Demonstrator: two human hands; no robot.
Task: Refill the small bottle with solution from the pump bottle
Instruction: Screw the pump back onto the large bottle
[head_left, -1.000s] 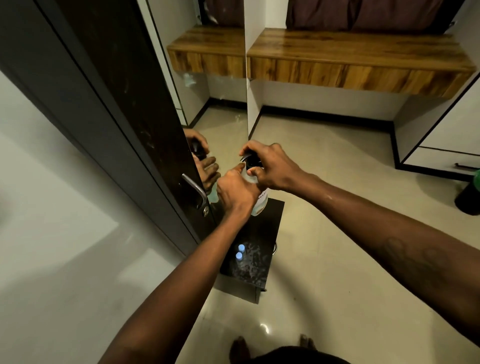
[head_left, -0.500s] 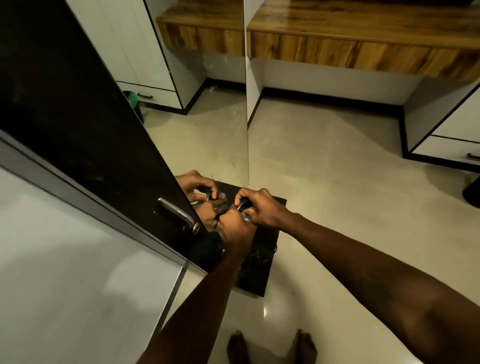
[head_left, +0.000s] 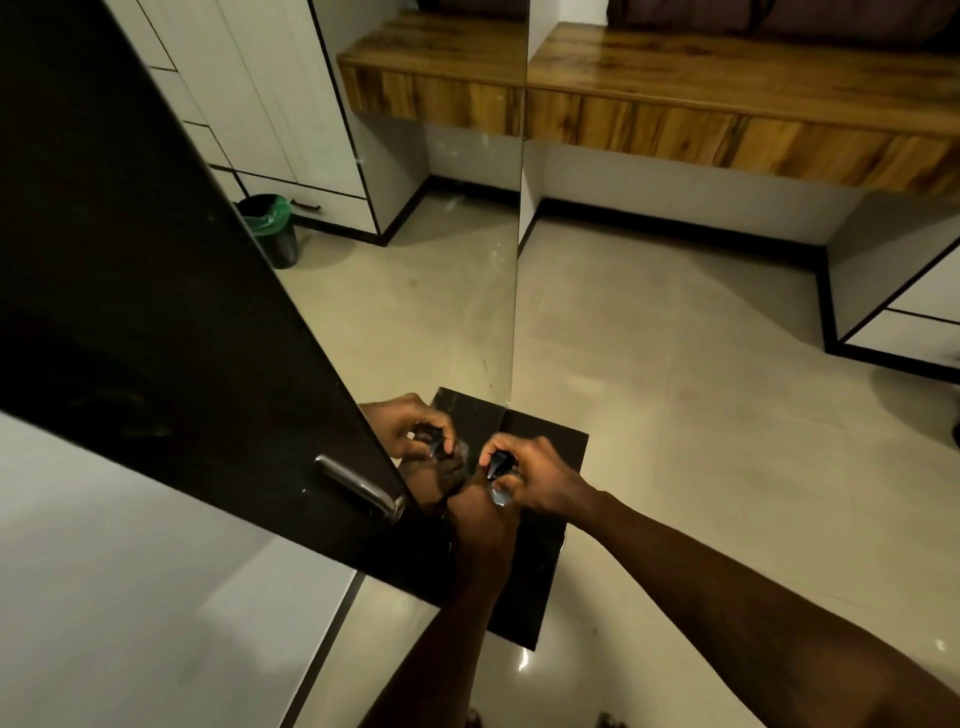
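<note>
My right hand (head_left: 540, 480) is closed over the dark pump head of the pump bottle (head_left: 497, 461). The bottle's body is hidden under my hands. My left hand (head_left: 480, 525) sits just below and left, fingers wrapped around the small bottle (head_left: 501, 498), of which only a bluish glint shows under the nozzle. The two hands touch. They are over a small black stand (head_left: 563, 452) that stands against a mirror.
The mirror (head_left: 441, 312) on the left reflects my hands. A dark door with a metal handle (head_left: 363, 488) is close on the left. A wooden shelf (head_left: 727, 104) runs along the far wall. A bin with a green liner (head_left: 270, 228) shows in the mirror. Tiled floor lies to the right.
The view has tilted and my hands now sit lower in the frame. The white bottle body is no longer visible. Both hands remain together at the pump.
</note>
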